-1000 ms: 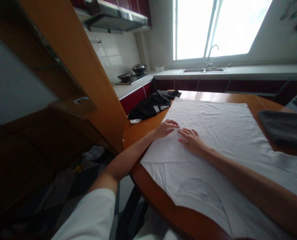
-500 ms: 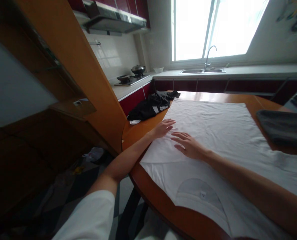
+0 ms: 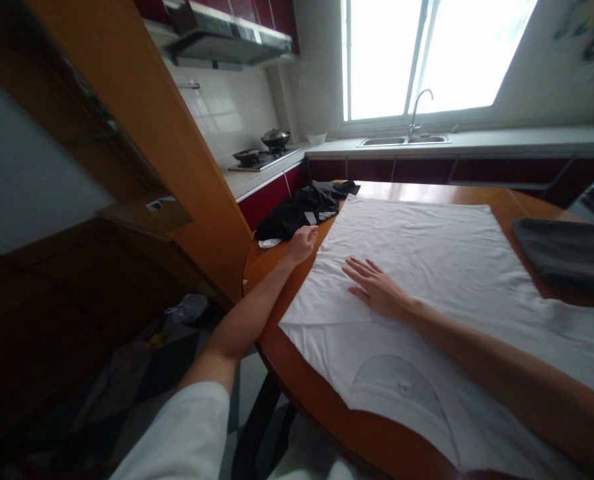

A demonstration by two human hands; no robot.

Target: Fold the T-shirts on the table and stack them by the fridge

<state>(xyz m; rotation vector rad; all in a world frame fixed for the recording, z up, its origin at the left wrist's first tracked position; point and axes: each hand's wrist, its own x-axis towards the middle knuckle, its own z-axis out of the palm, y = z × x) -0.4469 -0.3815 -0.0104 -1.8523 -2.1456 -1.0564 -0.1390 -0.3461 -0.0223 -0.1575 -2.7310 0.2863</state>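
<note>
A white T-shirt [image 3: 417,233] lies spread on the wooden table, its neckline with a small label toward me. The sleeve on the left is folded inward over the body of the shirt. My right hand [image 3: 379,290] rests on that folded part, palm down with fingers stretched out. Just beyond the shirt's left edge, my left hand [image 3: 301,245] hovers above the bare wood, fingers curled in and nothing visible in them. Its palm side is hidden.
A crumpled black garment [image 3: 301,210] with white stripes lies at the table's far left edge. On the right is a folded dark grey cloth [image 3: 567,257]. A wooden partition [image 3: 191,180] stands left of the table [image 3: 297,417]. Stove and sink are behind.
My left hand has left the shirt, moving left and slightly away from me past its edge, and its fingers have curled. My right hand stays nearly in place, lying flatter.
</note>
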